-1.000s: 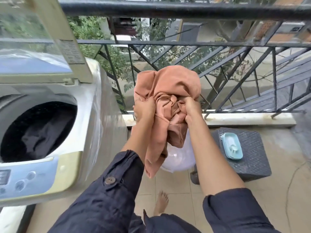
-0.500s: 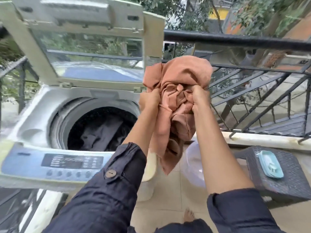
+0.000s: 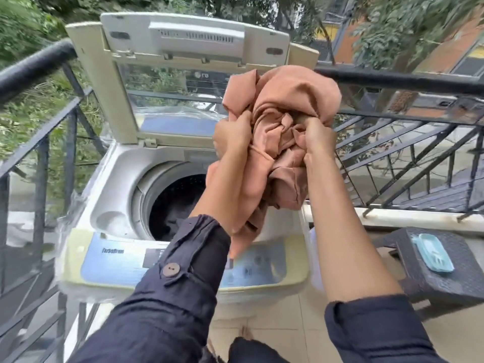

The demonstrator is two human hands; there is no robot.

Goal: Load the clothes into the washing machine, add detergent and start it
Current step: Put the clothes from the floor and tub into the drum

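Above the right side of the open washing machine [image 3: 123, 179], you hold a rust-orange garment [image 3: 293, 100] bunched into a ball, well clear of the drum [image 3: 180, 195] where dark clothes [image 3: 172, 221] already lie; your left hand [image 3: 231, 137] and your right hand [image 3: 317, 142] each have their fingers [image 3: 313, 129] clenched into the folds, one on either side of the wad, and a loose tail of it hangs down between your forearms, in front of the control panel [image 3: 117, 260]; the lid [image 3: 183, 74] stands raised behind the bundle. Judging by how it creases and droops, the cloth is light, soft and limp, with no stiffness to guide it; it will fold wherever it is unsupported, and it should not slip from a grip on gathered folds. Your hold on the bulk of the bundle suits it; the hanging tail is the part to mind, since it could drape over the rim or the panel when you lower the wad; gather it in, or let it enter the drum first; detergent and starting are not yet done.
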